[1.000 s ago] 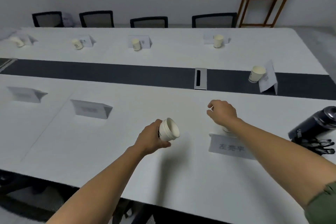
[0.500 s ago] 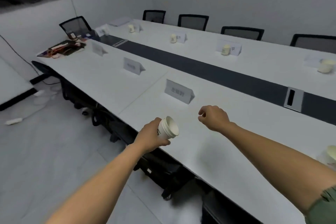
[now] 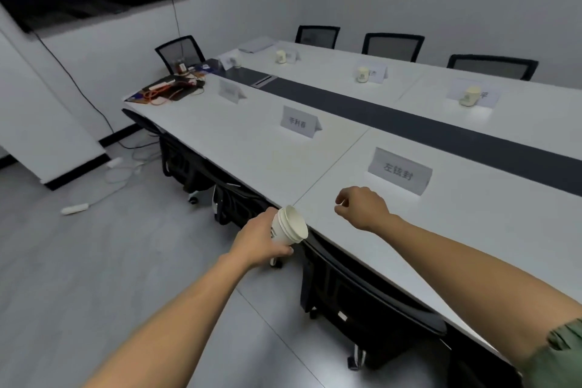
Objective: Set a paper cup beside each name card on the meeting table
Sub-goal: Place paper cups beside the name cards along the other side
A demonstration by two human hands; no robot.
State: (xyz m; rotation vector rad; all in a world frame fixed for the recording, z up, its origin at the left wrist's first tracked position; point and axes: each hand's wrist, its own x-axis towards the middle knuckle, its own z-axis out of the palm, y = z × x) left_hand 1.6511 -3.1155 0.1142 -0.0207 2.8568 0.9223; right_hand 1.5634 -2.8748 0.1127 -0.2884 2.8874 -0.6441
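Observation:
My left hand (image 3: 261,238) grips a short stack of white paper cups (image 3: 288,225), tipped with the mouths pointing right, just off the near edge of the white meeting table (image 3: 252,151). My right hand (image 3: 362,208) hovers over the table with fingers curled and nothing in it, just in front of the nearest name card (image 3: 399,170). Two more name cards (image 3: 299,121) (image 3: 230,91) stand further left along the near side with no cup beside them. On the far side, cups (image 3: 362,75) (image 3: 470,96) (image 3: 281,57) stand beside their cards.
Black office chairs (image 3: 371,302) are tucked under the near edge, and others (image 3: 392,46) line the far side. A pile of cables and tools (image 3: 170,90) lies at the table's far left end. A power strip (image 3: 75,208) and cords lie on the grey floor.
The view has swung left along the table. Both hands have shifted leftward; the cup stack now hangs off the table's near edge, and the nearest card is closer to my right hand.

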